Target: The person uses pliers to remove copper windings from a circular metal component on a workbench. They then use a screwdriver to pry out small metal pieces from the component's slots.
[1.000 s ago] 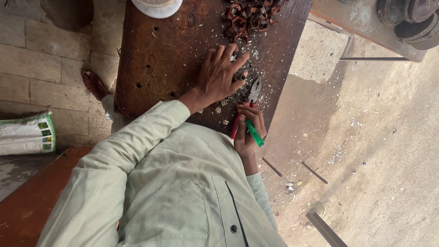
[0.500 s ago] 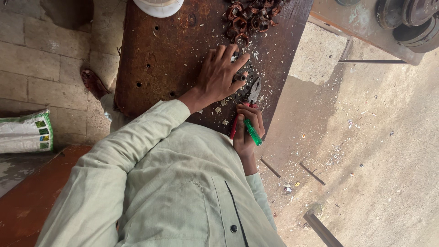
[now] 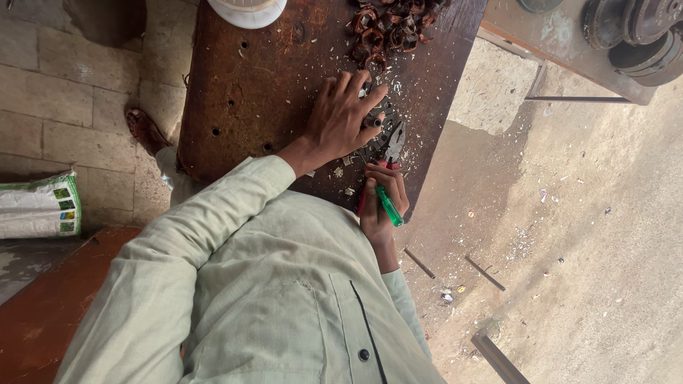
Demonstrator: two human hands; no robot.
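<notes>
The right hand [image 3: 382,203] wraps its fingers tight around green-and-red-handled pliers [image 3: 390,153], whose nose lies on the brown workbench [image 3: 284,78]. Just beyond, the left hand [image 3: 345,117] presses spread fingers on a small metal piece [image 3: 373,122]. Farther off lie copper-wire coils [image 3: 388,28].

White plastic sack [image 3: 39,206] lying at left edge of scene, on stone-paved ground, just beyond reddish-brown surface; bulging pillow shape, partly cut off by frame. Green printed panels with small yellow patches showing along its right end. No signs or screens showing.
</notes>
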